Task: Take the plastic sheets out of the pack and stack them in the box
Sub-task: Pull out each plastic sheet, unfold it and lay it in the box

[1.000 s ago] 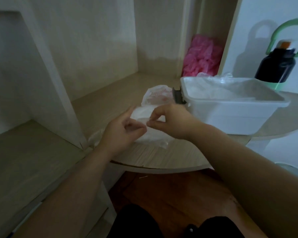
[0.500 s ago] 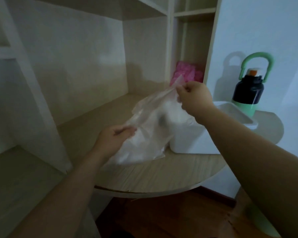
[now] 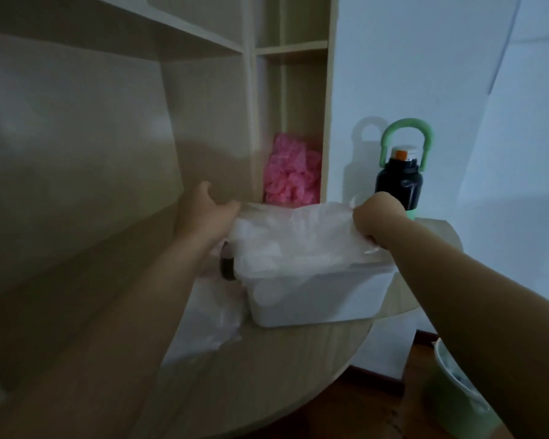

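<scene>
Stretching a thin translucent plastic sheet [image 3: 292, 229] between them, the left hand [image 3: 208, 213] pinches its left edge and the right hand [image 3: 377, 217] curls tight round its right edge, so the sheet hangs just over the white plastic box [image 3: 314, 302], not yet laid flat. Pale sheets seem to lie inside, how many I cannot tell, and the crumpled clear pack [image 3: 210, 318] on the round wooden desk [image 3: 267, 375] beside the box looks to hold more. A black bottle with a green handle [image 3: 399, 182] stands close behind the right hand, a pink crumpled bundle [image 3: 290, 179] in the shelf unit [image 3: 286, 90] beyond; neither blocks the drop.
</scene>
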Demonstrator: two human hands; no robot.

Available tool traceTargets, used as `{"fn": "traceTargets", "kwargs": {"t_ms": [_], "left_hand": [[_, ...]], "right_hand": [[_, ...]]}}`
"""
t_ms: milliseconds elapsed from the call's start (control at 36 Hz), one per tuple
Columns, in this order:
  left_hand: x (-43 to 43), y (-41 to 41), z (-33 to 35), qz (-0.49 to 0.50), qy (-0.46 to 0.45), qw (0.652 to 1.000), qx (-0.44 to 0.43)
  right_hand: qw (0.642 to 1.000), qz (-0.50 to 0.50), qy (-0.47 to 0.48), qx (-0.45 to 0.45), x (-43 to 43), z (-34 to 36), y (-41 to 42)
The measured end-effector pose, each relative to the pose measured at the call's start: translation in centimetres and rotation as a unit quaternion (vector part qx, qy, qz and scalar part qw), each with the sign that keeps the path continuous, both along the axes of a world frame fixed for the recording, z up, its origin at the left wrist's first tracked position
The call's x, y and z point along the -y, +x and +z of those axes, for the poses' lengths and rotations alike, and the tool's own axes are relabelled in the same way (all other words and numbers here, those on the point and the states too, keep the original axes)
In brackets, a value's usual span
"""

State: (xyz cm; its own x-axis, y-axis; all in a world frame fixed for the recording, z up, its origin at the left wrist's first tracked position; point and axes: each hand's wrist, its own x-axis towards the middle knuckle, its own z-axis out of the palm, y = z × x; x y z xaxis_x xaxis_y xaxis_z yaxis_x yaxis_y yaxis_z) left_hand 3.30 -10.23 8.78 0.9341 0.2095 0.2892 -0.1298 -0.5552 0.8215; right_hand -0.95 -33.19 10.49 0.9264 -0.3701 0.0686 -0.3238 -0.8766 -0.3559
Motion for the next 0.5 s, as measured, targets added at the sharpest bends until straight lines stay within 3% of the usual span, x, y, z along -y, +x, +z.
{"fn": "traceTargets", "kwargs": {"t_ms": [56,111,194,250,389,444,500], "left_hand": [[1.1,-0.7,0.2,-0.017,0.057,0.995,0.082],[2.0,-1.6,0.4,-0.118,0.1,0.98,0.124],[2.8,-2.1,0.2,-0.283,0.253,0.925,0.013],[3.1,-1.3,-0.5,-0.305,0.333,0.89,-0.059],[4.1,0.2,-1.3,-0.29,0.413,0.858,-0.094],[4.5,0.3,-1.1,-0.295,0.453,0.833,-0.115],[5.0,0.7,-1.2,-0.301,0.488,0.808,-0.136]], "right_hand": [[1.0,-0.006,-0.003,-0.029,0.6,-0.3,0.4],[0.999,-0.012,0.045,0.007,0.6,-0.8,0.8],[0.992,-0.043,0.106,0.056,0.8,-1.2,1.5],[0.987,-0.038,0.12,0.096,0.7,-1.4,1.6],[0.977,0.114,-0.083,0.161,1.0,-1.3,1.4],[0.969,0.208,-0.062,0.121,0.9,-1.1,1.4],[0.966,0.255,-0.041,-0.004,0.6,-1.6,1.8]]}}
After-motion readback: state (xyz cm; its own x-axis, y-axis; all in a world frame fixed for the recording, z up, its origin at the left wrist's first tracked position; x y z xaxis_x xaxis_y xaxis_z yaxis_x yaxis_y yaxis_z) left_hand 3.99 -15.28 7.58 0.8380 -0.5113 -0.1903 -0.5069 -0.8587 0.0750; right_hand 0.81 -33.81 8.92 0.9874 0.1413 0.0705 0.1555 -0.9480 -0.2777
